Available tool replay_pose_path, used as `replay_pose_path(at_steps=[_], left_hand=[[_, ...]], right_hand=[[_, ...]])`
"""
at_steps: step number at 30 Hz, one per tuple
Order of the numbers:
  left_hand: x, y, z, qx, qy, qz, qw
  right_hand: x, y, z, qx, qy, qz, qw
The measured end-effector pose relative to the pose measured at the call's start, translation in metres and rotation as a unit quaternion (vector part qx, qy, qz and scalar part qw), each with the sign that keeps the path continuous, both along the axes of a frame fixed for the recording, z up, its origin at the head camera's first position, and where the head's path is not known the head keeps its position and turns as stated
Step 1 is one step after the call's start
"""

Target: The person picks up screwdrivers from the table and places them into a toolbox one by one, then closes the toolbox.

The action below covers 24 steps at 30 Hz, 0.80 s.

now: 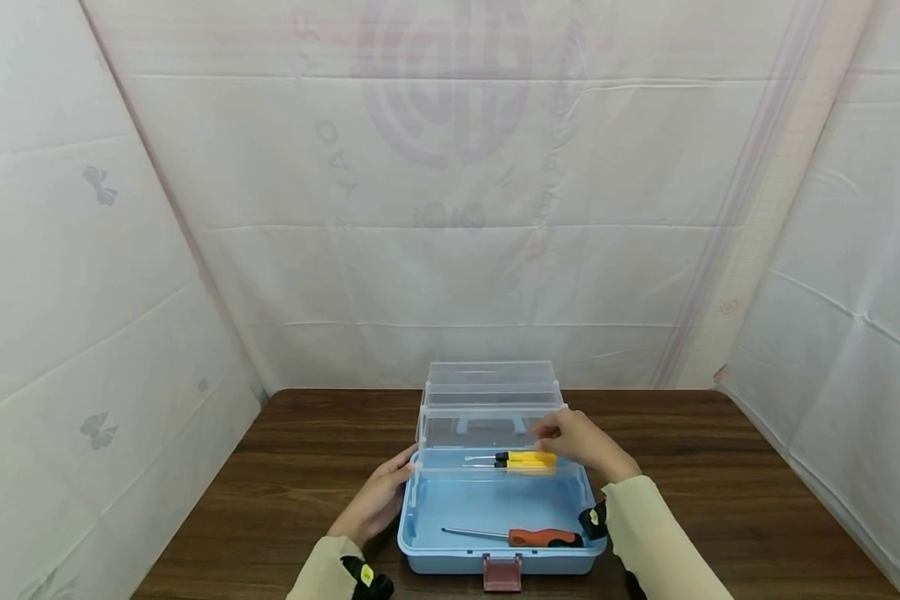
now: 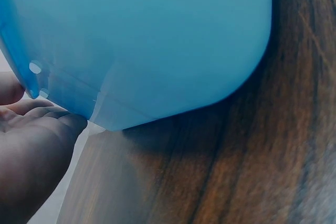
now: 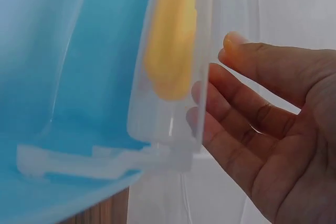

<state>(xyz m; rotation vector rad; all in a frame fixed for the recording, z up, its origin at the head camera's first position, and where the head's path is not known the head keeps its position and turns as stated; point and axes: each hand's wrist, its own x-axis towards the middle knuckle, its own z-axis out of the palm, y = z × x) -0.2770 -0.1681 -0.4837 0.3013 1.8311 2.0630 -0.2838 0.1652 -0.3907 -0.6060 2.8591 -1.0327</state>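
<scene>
A light blue toolbox (image 1: 450,565) stands open on the wooden table, its clear lid (image 1: 491,375) raised at the back. My left hand (image 1: 381,497) holds its left side; the left wrist view shows thumb and fingers at the rim. Two yellow-handled screwdrivers (image 1: 534,457) lie in the raised clear tray (image 1: 437,461). Above the tray's right end is my right hand (image 1: 581,442). In the right wrist view, its fingers extend behind the clear tray wall, the thumb apart and nothing held. On the box floor, near the front, lies an orange-and-black-handled screwdriver (image 1: 543,538).
The toolbox has a pink latch (image 1: 502,573) hanging at its front. Brown wooden tabletop (image 1: 300,467) spreads to both sides of it. White printed sheeting (image 1: 450,275) closes off the back and both sides.
</scene>
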Motion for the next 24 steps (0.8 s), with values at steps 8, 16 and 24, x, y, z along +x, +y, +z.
replay_pose_path(at_steps=[8, 16, 24], left_hand=[[0.000, 0.001, 0.000, 0.004, -0.003, 0.001, 1.0000], [0.000, 0.000, 0.001, 0.007, 0.000, -0.002, 1.0000], [0.001, 0.000, 0.001, 0.012, 0.000, -0.003, 0.9999]], right_hand=[[0.001, 0.013, 0.005, -0.002, 0.004, -0.002, 1.000], [0.004, 0.022, 0.005, 0.007, 0.009, -0.032, 0.999], [0.007, 0.033, 0.004, 0.005, 0.013, -0.053, 0.998]])
